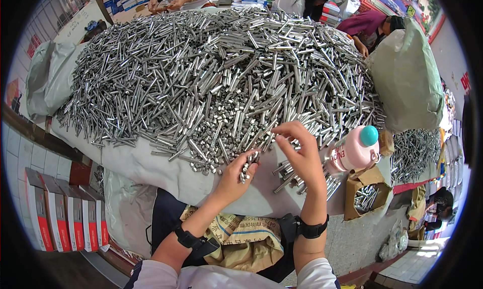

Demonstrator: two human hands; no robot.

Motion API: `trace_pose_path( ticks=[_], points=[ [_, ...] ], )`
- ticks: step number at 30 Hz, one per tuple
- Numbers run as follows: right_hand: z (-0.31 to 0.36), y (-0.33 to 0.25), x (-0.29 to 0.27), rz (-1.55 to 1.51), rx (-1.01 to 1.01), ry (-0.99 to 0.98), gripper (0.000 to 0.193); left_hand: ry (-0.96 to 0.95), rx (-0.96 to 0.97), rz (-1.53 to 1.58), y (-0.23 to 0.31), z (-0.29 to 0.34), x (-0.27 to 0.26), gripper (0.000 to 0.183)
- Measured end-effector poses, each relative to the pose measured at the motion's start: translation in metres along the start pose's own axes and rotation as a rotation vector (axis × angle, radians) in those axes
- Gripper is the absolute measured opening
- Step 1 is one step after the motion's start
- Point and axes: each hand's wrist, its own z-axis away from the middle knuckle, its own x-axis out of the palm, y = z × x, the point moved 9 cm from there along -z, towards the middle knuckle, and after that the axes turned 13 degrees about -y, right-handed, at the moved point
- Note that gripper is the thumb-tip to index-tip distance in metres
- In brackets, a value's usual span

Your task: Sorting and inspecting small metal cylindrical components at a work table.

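Observation:
A wide heap of shiny metal tubes [166, 77] covers the table in front of me. At its near middle lies a patch of short, nut-like metal pieces [211, 148]. Several of these small pieces [247, 167] are in my left hand [237, 174], its fingers curled around them at the heap's near edge. To its right, my right hand [301, 150] hovers by the tubes, thumb and forefinger apart, with nothing visible between them. Beneath and beside it lie longer bolt-like metal pieces [289, 176], partly hidden by the hand and wrist.
A pink bottle [352, 150] with a teal cap stands right, beside an open cardboard box [370, 193] of metal pieces. Pale sacks [407, 80] flank the heap. Red-and-white boxes [63, 213] stand lower left. Another person's hands [173, 2] work beyond the heap; other people bend at its far right.

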Motion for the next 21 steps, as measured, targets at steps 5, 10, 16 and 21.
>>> trace_pose_path(
  ticks=[5,10,16,21],
  points=[
    [-0.002,0.018,0.005,0.214,0.004,0.024,0.016,-0.008,-0.051,-0.01,0.0,-0.001,0.001,0.036],
    [-0.006,0.035,0.032,0.342,0.051,-0.14,0.018,0.003,-0.055,-0.024,-0.002,0.0,0.0,0.035],
    [-0.002,0.037,0.034,0.611,0.071,-0.143,0.021,0.028,-0.052,-0.009,-0.001,0.001,-0.001,0.034],
    [-0.006,0.045,0.042,0.595,0.037,-0.168,0.019,0.017,-0.063,-0.001,0.001,0.0,-0.001,0.035]
  ],
)
